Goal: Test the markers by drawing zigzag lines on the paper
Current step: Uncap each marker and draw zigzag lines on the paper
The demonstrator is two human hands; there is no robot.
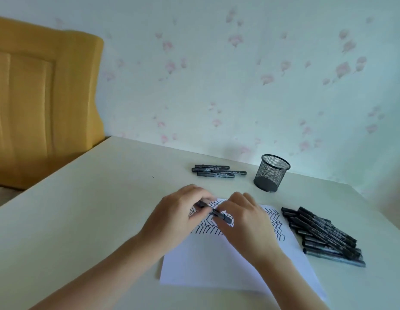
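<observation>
A white sheet of paper (217, 265) lies on the table, its far half covered with black zigzag lines (272, 222). Above it both hands meet on one black marker (219, 214). My left hand (178, 218) pinches the marker's left end, which may be the cap. My right hand (246, 224) grips the barrel on the right. The marker lies roughly level, tilted down to the right. Its tip is hidden between the fingers. A pile of several black markers (324, 233) lies right of the paper. Three more markers (217, 171) lie side by side farther back.
A black mesh pen cup (270, 173) stands upright and looks empty behind the paper, near the flowered wall. The pale table (82, 209) has its left edge running toward an orange upholstered chair back (42, 97).
</observation>
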